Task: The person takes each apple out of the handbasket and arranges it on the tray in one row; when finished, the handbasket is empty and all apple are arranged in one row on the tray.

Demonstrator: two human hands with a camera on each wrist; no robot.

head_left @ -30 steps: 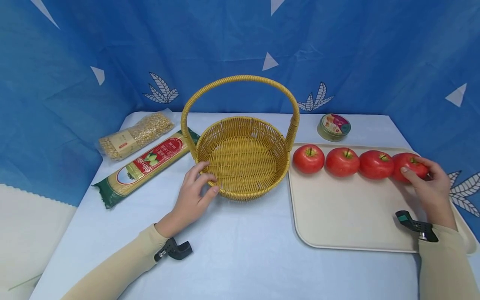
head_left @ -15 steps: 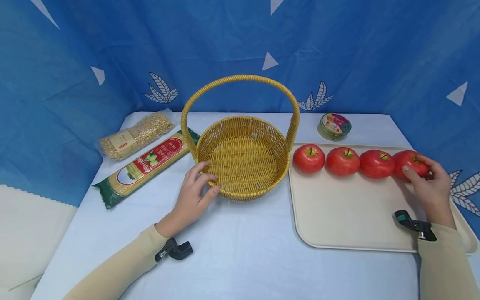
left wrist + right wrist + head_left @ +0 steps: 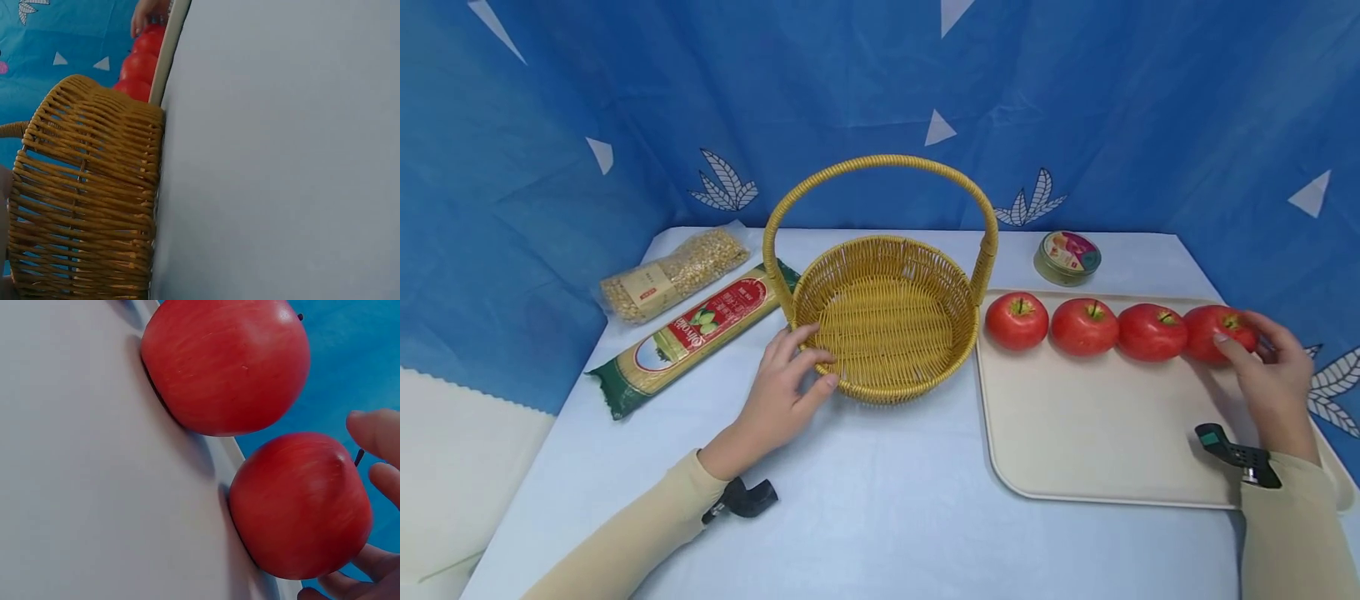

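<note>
A yellow wicker basket (image 3: 887, 387) with a tall arched handle stands mid-table. My left hand (image 3: 782, 392) holds its near left rim, fingers hooked over into the basket and thumb at the front edge. In the left wrist view the woven side of the basket (image 3: 87, 200) shows large. Several red apples (image 3: 1084, 327) sit in a row along the back of a beige tray (image 3: 1097, 433). Around the rightmost apple (image 3: 300, 506) my right hand (image 3: 1273, 375) has its fingers loosely spread, with a gap between its upper fingertips and the fruit. That apple rests on the tray.
A round tin (image 3: 1067, 257) stands behind the tray. To the basket's left lie a green-ended spaghetti pack (image 3: 696, 333) and a clear bag of corn kernels (image 3: 677, 275). A blue patterned cloth (image 3: 865, 83) hangs behind the table.
My right hand has drawn slightly to the right, its thumb sliding back from the rightmost apple, which stays in place. The left hand stays at the basket rim. The head view shifts slightly.
</note>
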